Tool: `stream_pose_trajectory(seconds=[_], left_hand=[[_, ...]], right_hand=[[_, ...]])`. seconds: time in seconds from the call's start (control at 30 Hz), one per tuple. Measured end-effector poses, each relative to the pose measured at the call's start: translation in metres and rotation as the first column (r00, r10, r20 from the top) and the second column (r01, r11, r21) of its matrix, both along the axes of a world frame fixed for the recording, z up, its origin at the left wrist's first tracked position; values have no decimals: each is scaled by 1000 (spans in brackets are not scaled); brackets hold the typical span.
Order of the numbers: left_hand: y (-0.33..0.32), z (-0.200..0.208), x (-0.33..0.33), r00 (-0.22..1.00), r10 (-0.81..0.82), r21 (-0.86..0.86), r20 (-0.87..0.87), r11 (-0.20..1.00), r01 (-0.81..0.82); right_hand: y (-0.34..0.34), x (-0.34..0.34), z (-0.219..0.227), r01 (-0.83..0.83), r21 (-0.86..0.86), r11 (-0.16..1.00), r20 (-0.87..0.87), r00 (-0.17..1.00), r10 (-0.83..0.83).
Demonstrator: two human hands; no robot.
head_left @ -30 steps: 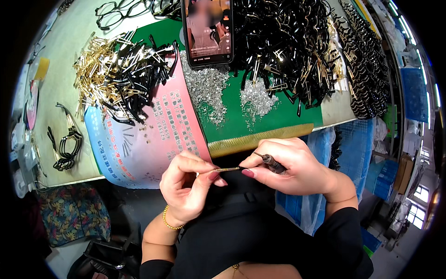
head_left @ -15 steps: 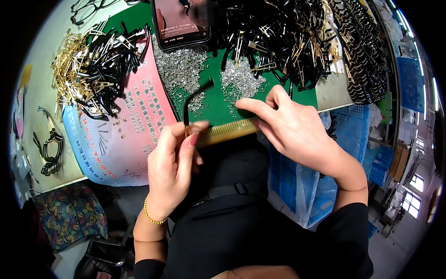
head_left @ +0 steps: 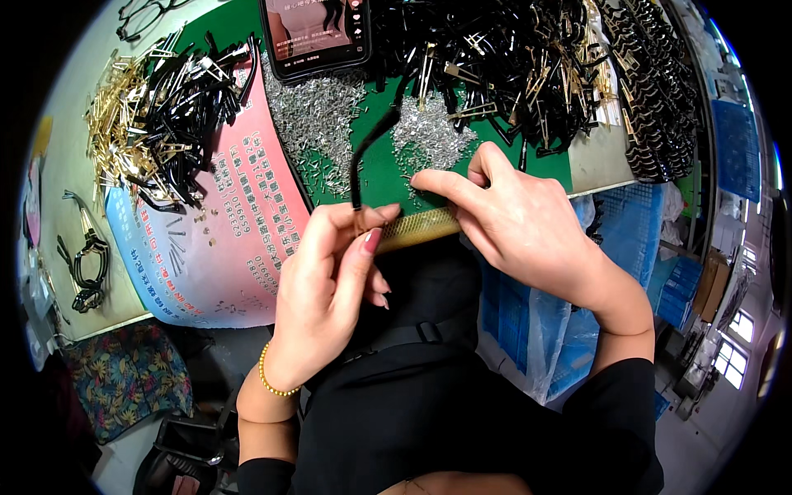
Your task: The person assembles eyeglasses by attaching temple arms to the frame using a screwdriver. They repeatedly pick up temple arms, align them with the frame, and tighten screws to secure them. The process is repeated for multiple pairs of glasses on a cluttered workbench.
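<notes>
My left hand (head_left: 326, 285) is closed, pinching a black eyeglass temple (head_left: 360, 165) between thumb and forefinger. Its curved tip points up and away; its lower end is hidden by my fingers. To the right, my right hand (head_left: 520, 219) reaches over the green mat (head_left: 378, 186) with its forefinger stretched out. That fingertip touches the near edge of a small pile of silver screws (head_left: 433, 132). The thumb stays apart, lower down. Between my hands, a yellow mesh-patterned strip (head_left: 421, 227) runs along the table's front edge.
Another heap of silver screws (head_left: 313, 124) lies below a phone (head_left: 318, 37). Black and gold temples (head_left: 165, 115) are piled at left, partly on a printed sheet (head_left: 223, 247); more temples (head_left: 503, 66) fill the back right. A blue crate (head_left: 619, 239) stands beyond my right arm.
My left hand has moved right and slightly up with the temple, closer to my right hand. The right forefinger has shifted slightly left over the screws.
</notes>
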State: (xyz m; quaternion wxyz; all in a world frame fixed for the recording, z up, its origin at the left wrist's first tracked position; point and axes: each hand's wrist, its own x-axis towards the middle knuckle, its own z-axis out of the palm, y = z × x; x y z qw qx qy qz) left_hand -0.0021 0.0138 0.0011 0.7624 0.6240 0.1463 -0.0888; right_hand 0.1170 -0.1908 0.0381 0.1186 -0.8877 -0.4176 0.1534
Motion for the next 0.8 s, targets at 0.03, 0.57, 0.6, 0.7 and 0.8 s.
stream_pose_trajectory(seconds=[0.03, 0.57, 0.6, 0.7, 0.8], left_hand=[[2, 1, -2, 1000, 23, 21, 15, 1000, -23], [13, -3, -3, 992, 125, 227, -2, 966, -122], [13, -3, -4, 992, 128, 228, 1, 966, -125], [13, -4, -4, 991, 132, 232, 2, 964, -129], [13, -4, -4, 992, 128, 237, 12, 963, -127]], right_hand=[[0, 0, 0, 0, -3, 1000, 0, 1000, 0], [6, 4, 3, -63, -65, 996, 14, 998, 64], [6, 4, 2, -54, -62, 997, 6, 998, 55], [6, 5, 0, -77, -34, 996, 13, 997, 77], [7, 5, 0, -95, -57, 994, 7, 995, 96]])
